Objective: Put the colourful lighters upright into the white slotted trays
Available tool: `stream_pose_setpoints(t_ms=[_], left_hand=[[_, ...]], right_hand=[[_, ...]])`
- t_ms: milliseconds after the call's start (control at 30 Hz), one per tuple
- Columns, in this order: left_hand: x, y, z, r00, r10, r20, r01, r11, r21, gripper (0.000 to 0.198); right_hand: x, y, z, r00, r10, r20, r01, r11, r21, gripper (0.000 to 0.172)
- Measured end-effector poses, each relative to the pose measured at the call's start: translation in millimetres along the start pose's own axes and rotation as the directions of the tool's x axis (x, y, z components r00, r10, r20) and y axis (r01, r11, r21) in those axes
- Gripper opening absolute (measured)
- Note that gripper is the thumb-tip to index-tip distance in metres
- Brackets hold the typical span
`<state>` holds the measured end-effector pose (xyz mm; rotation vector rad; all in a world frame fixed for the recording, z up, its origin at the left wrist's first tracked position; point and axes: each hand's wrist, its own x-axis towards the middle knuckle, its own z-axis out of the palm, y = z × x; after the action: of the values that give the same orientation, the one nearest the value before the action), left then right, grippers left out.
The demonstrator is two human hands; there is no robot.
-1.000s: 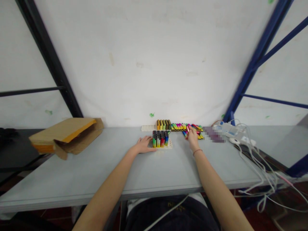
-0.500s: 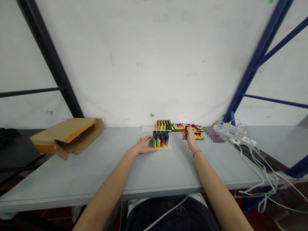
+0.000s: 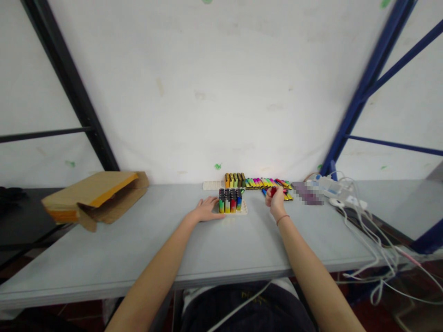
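My left hand (image 3: pixel 206 210) lies on the table with its fingers spread, at the left side of a white holed tray (image 3: pixel 244 210). Its thumb reaches along the tray's front edge. Several coloured lighters (image 3: pixel 228 203) with black tops stand upright in rows in that tray; holes at its right end are bare. My right hand (image 3: pixel 276 200) is closed around a red lighter (image 3: pixel 273 191), mostly hidden by the fingers. Beneath and behind this hand is a pile of lighters (image 3: pixel 266 183) in many colours, lying on their sides.
Farther back stands a block of upright lighters (image 3: pixel 234 180), beside a second white holed tray (image 3: pixel 212 185) at the wall. On the left lies an open cardboard box (image 3: pixel 97 196). White cables (image 3: pixel 370 230) and a power strip (image 3: pixel 328 185) crowd the right side.
My right hand has turned at the wrist, and the red lighter in it now shows less and points another way. My left hand stays beside the tray.
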<state>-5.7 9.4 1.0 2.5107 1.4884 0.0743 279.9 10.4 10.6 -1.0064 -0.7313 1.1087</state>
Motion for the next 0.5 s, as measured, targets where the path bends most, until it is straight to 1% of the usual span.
stream_pose_setpoints(t_ms=[67,267,400,500], left_hand=[[-0.2,0.2,0.0,1.000,-0.008,0.002,0.008,1.000,0.001,0.089],[-0.3,0.0,0.3,1.000,0.002,-0.009,-0.002,1.000,-0.001,0.087],[-1.0,1.1,-1.0,1.000,-0.007,-0.001,0.007,1.000,0.001,0.087],[-1.7,1.9,-2.0,1.000,-0.014,0.010,0.014,1.000,0.003,0.088]], right_hand=[[-0.4,-1.9,0.8,0.999,-0.019,-0.043,0.019,1.000,0.003,0.045],[-3.7,-1.1,5.1,0.988,0.000,-0.153,-0.006,0.999,-0.043,0.044],[-3.7,2.0,5.1,0.990,-0.026,-0.136,0.014,0.996,-0.086,0.045],[-3.3,2.3,4.2,0.992,-0.039,-0.121,0.030,0.997,-0.072,0.045]])
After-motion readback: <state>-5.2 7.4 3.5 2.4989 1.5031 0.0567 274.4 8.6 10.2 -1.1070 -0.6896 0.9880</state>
